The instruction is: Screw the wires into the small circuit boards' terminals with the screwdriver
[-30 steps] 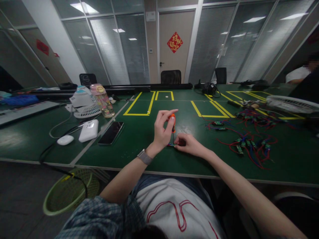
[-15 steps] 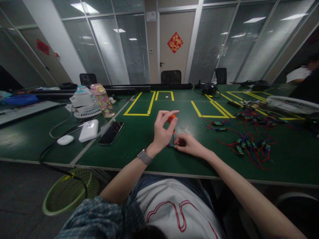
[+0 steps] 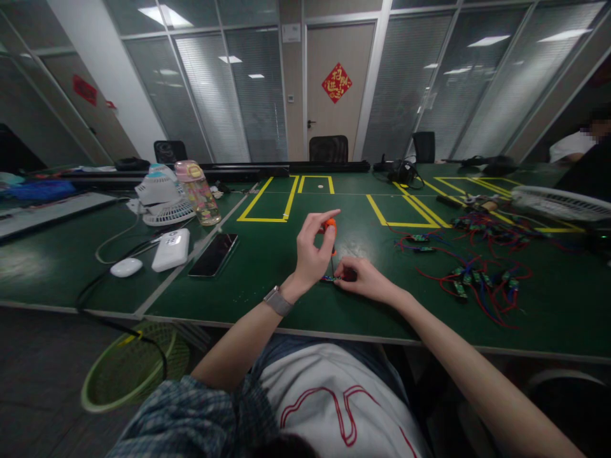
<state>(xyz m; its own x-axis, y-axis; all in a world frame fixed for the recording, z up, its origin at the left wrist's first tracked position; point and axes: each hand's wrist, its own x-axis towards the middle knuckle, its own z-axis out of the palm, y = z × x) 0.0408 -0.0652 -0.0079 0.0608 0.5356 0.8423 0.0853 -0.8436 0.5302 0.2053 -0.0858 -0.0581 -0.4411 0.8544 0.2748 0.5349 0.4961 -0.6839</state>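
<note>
My left hand (image 3: 315, 247) grips an orange-handled screwdriver (image 3: 331, 224), held upright with its index finger stretched out past the handle. The thin dark shaft points down at a small green circuit board (image 3: 327, 278) lying on the table. Fingertips of my right hand (image 3: 359, 278) pinch the board's right end and hold it against the tabletop. Much of the board is hidden by my hands, and whether the tip sits in a screw cannot be made out.
On the right lie several wired circuit boards (image 3: 470, 277) and a larger tangled pile (image 3: 491, 226). To the left are a phone (image 3: 213, 255), a white power bank (image 3: 170, 249), a white case (image 3: 126, 268), a bottle (image 3: 197, 194) and a fan (image 3: 162, 197). A green basket (image 3: 90, 388) stands below.
The fingers of my left hand have shifted slightly around the orange handle, so more of it shows. My right hand and the board stay in place.
</note>
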